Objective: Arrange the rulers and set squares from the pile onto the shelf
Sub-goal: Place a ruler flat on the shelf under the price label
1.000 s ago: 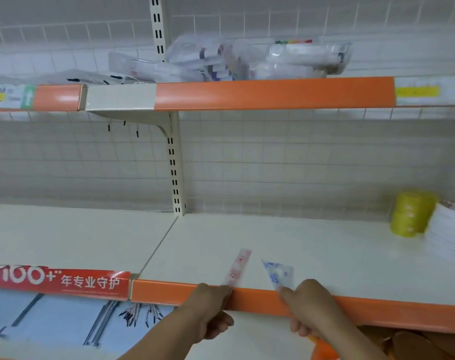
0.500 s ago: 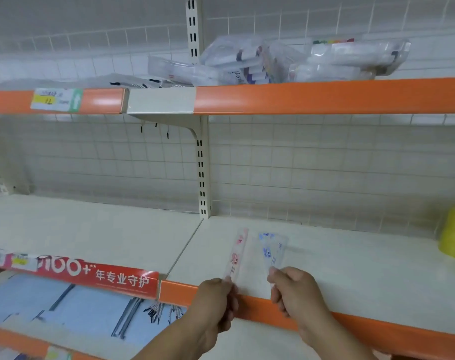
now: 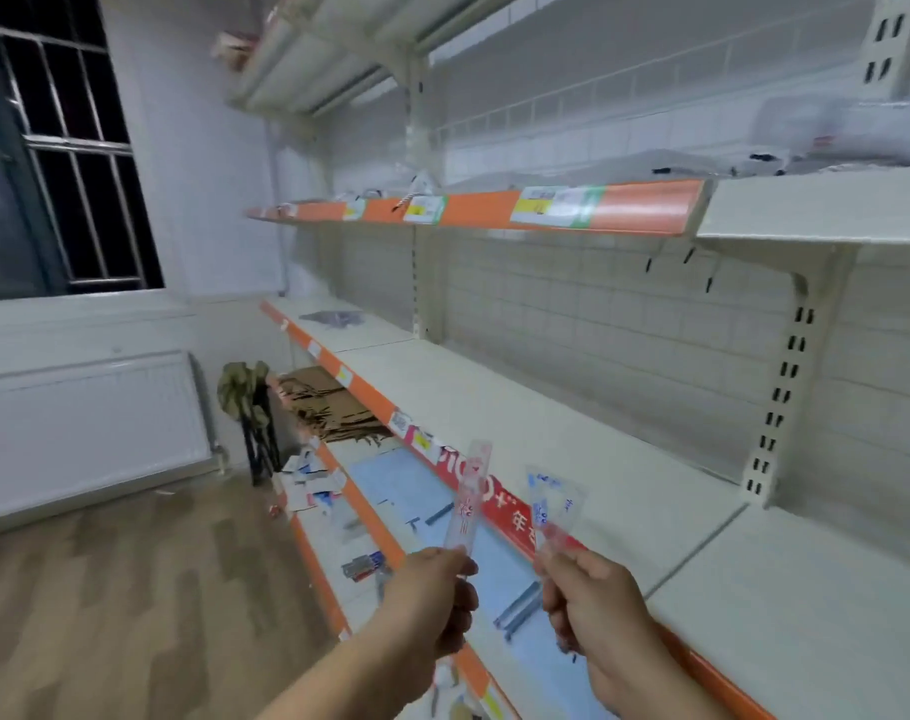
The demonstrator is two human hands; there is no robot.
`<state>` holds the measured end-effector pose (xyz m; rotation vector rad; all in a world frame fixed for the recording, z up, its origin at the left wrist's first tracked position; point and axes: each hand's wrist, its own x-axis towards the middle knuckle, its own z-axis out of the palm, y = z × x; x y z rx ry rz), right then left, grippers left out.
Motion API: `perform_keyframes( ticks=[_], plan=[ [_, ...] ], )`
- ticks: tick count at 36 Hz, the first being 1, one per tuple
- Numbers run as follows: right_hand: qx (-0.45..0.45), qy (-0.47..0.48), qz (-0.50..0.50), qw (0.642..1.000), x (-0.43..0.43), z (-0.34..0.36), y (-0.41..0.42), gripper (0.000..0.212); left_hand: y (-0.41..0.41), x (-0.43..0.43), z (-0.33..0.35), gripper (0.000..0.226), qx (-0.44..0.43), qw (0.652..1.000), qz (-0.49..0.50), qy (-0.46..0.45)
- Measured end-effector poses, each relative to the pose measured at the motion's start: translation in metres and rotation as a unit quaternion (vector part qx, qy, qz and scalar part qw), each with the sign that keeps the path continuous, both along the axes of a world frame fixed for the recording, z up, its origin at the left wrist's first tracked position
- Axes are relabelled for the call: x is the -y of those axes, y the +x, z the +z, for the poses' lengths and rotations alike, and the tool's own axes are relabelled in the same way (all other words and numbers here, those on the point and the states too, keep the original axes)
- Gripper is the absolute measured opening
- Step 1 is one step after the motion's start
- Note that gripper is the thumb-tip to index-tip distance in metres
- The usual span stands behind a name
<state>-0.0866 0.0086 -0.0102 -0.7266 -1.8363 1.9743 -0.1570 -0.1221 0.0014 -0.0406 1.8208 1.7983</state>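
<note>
Clear plastic shows in both hands: one ruler [image 3: 468, 498] and one set square [image 3: 552, 504], two pieces in all. The left hand [image 3: 432, 595] is closed on the lower end of the ruler, which stands nearly upright with red print along it. The right hand [image 3: 593, 597] is closed on the lower corner of the set square, which is marked in blue and tilts up and a little to the left. The two pieces are near each other but apart, and both are held in the air in front of the orange edge of the middle shelf [image 3: 572, 433], not resting on it.

Three shelf levels can be counted along the wall. The middle one is bare cream for most of its length, with one small greyish patch [image 3: 333, 318] far down its left end, too blurred to name. The upper shelf [image 3: 645, 207] carries three yellow-and-green price tags on its orange strip and some clear bags [image 3: 837, 137] at the right. The lower shelf [image 3: 390, 485] holds scattered stationery, too blurred to count. A radiator [image 3: 89, 413] sits under one dark window [image 3: 63, 148], above a wooden floor [image 3: 130, 589].
</note>
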Motion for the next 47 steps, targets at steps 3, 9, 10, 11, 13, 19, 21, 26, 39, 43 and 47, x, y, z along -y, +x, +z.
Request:
perform_keyframes(
  ticks=[3,9,10,11,13,19,21,26,39,43,47],
  plan=[
    [0.008,0.000,0.054,0.999,0.020,-0.004,-0.028,0.025,-0.015,0.028,-0.005,0.016,0.001,0.999,0.051,0.000],
    [0.003,0.011,0.123,0.992,0.061,-0.008,-0.086,0.029,-0.049,0.071,0.000,0.017,-0.016,0.994,0.108,0.011],
    [0.000,0.011,0.128,0.992,0.067,-0.008,-0.096,0.030,-0.056,0.078,0.000,0.020,-0.016,0.993,0.114,0.014],
    [-0.003,0.008,0.132,0.991,0.074,-0.008,-0.106,0.030,-0.064,0.084,0.001,0.022,-0.016,0.993,0.120,0.017],
    [-0.011,0.001,0.139,0.990,0.087,-0.006,-0.127,0.031,-0.084,0.098,0.002,0.023,-0.020,0.992,0.127,0.020],
    [-0.012,-0.018,0.144,0.989,0.140,-0.004,-0.203,0.030,-0.161,0.152,-0.006,0.019,-0.043,0.991,0.121,0.031],
    [-0.011,-0.025,0.140,0.990,0.160,-0.002,-0.231,0.030,-0.189,0.172,-0.005,0.019,-0.049,0.992,0.114,0.030],
    [-0.015,-0.019,0.115,0.993,0.198,0.000,-0.293,0.032,-0.256,0.212,0.000,0.020,-0.063,0.992,0.109,0.020],
    [0.008,-0.010,0.089,0.996,0.234,0.002,-0.442,0.039,-0.410,0.255,-0.008,0.026,-0.083,0.992,0.090,0.026],
    [-0.002,-0.014,0.088,0.996,0.231,0.002,-0.498,0.041,-0.466,0.258,-0.005,0.023,-0.106,0.990,0.094,0.011],
    [-0.005,-0.016,0.092,0.996,0.223,0.009,-0.560,0.041,-0.523,0.258,0.003,0.023,-0.116,0.988,0.100,-0.008]
  ],
)
